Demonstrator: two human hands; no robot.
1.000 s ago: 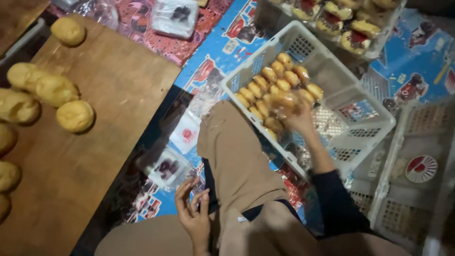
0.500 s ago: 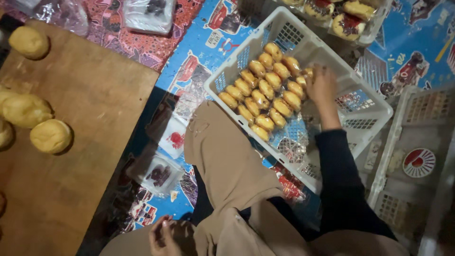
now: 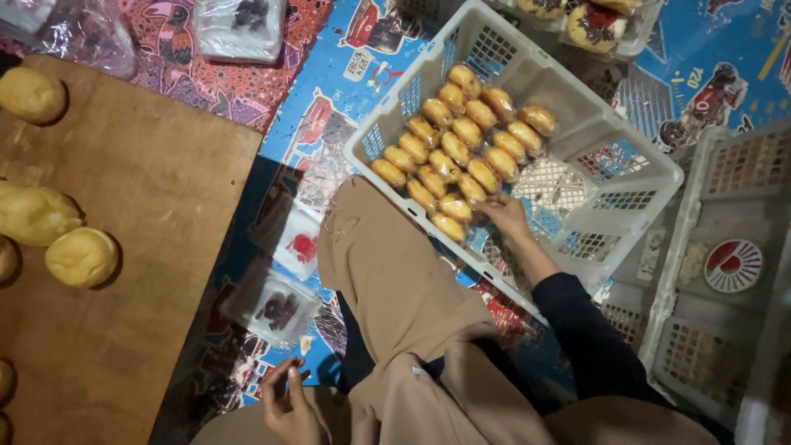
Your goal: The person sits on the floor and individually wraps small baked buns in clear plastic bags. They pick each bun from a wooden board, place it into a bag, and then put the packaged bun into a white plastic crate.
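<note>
My right hand [image 3: 506, 216] reaches into a white plastic basket [image 3: 630, 156], its fingertips resting on the near end of the rows of golden wrapped pastries [image 3: 461, 152]. It grips nothing that I can see. Down by my lap, my left hand [image 3: 290, 404] is empty, with the fingers loosely apart, beside the beige cloth [image 3: 395, 305] over my legs. A small clear packet with dark pieces [image 3: 280, 309] lies on the patterned mat just above that hand.
A wooden board [image 3: 156, 247] on the left carries several round buns [image 3: 81, 257]. Another clear packet [image 3: 239, 25] lies at the top. An empty white basket [image 3: 725, 280] stands at the right, and a tray of topped pastries [image 3: 593, 21] at the top right.
My right hand moved from the far side of the pastry rows to their near end. My left hand dropped lower toward my lap. The view shifted left over the board.
</note>
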